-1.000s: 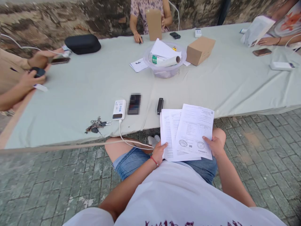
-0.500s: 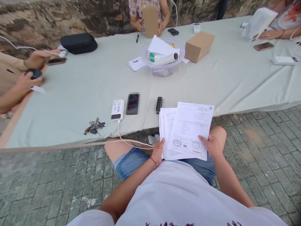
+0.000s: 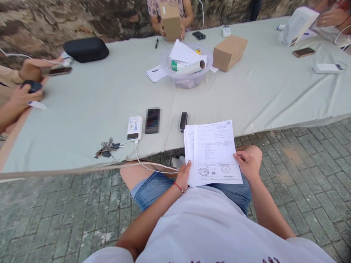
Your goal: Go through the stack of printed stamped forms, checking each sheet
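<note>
Person seated at the near edge of a long table (image 3: 82, 109) draped in pale grey-green cloth; all positions noted relative to that table. Stack of papers (image 3: 212, 153) was held over the lap, just off the table's near edge, top corners overlapping the cloth. Sheets were white, printed with fine text and what looked like a ruled table; two round stamps and a small square code sat near the bottom of the top sheet, though print was too small to read. Top sheet lay nearly squared on the sheets beneath, whose left edges showed as a thin fan. Left hand (image 3: 183, 177), red cord at the wrist, was curled closed on the stack's lower left corner, thumb on top. Right hand (image 3: 248, 166) was curled on the lower right edge, thumb pressing the top sheet. On the table near its front edge: a white power bank (image 3: 134, 128) with cable hanging off, a phone (image 3: 152, 120) just beside it, a small black device (image 3: 183, 121), and keys (image 3: 108, 148) further left. At mid-table stood a clear bowl (image 3: 186, 78) holding paper rolls, with a cardboard box (image 3: 229, 53) beside it.
</note>
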`<action>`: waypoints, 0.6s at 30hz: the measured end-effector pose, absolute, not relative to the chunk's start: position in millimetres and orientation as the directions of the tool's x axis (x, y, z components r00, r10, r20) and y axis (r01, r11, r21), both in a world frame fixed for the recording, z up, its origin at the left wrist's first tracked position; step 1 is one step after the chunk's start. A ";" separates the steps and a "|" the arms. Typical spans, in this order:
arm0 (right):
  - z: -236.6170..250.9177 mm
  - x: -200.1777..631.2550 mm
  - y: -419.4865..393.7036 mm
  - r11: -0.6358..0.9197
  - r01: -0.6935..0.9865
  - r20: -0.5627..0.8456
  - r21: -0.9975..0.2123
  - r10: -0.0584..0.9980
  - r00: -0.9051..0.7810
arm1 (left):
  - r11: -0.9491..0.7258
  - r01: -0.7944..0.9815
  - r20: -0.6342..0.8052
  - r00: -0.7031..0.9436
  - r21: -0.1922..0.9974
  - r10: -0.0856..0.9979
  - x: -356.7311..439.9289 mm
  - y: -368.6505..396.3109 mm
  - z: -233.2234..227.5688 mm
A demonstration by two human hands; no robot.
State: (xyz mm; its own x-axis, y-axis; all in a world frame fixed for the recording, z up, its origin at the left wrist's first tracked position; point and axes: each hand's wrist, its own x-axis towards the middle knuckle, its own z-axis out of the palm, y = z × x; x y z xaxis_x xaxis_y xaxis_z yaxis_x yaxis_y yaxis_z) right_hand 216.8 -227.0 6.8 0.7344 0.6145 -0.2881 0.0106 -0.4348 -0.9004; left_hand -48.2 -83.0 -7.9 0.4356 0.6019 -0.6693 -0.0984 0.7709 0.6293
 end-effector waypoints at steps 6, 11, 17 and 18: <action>4.9 194.1 -212.1 -0.477 0.128 -0.264 -0.869 0.667 0.697 | 0.769 -0.089 -0.640 0.498 0.633 0.585 -49.3 -85.0 -10.7; -1.1 209.9 -202.8 -0.514 0.018 -0.326 -0.857 0.569 0.755 | 0.791 -0.041 -0.664 0.518 0.610 0.539 -51.3 -84.1 -11.2; 2.2 210.0 -188.8 -0.463 -0.565 -0.667 -0.683 0.711 0.224 | 0.848 0.049 -0.667 0.643 0.527 0.377 -48.1 -84.7 -8.4; 2.7 208.0 -186.7 -0.476 -0.578 -0.682 -0.663 0.702 0.204 | 0.833 0.073 -0.649 0.666 0.548 0.368 -46.8 -84.6 -9.2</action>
